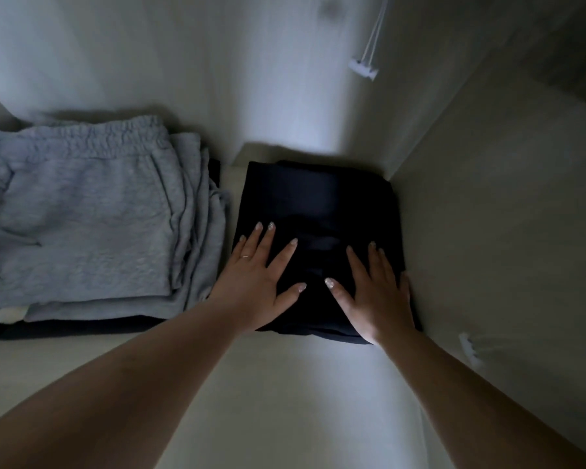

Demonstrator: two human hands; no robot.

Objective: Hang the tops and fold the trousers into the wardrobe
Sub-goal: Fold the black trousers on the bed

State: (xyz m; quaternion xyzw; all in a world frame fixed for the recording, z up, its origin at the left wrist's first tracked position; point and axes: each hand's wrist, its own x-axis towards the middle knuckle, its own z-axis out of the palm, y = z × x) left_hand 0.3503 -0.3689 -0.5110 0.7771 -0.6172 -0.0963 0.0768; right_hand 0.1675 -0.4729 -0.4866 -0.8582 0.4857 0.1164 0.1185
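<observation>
Folded dark trousers [318,201] lie on the pale wardrobe shelf [278,384], pushed against the right wall. My left hand [261,282] rests flat on their near left part, fingers spread. On the near right part my right hand [372,292] also lies flat, with its outer edge at the trousers' right side. To the left sits a stack of folded grey sweatpants [82,218] with an elastic waistband and drawstring, lying on top of a dark garment [65,328].
The wardrobe's back wall [183,62] and right side wall [504,214] close in the shelf. A white fitting [362,67] with a cord hangs at the upper right. Another small white fitting [469,346] sits on the right wall near the front.
</observation>
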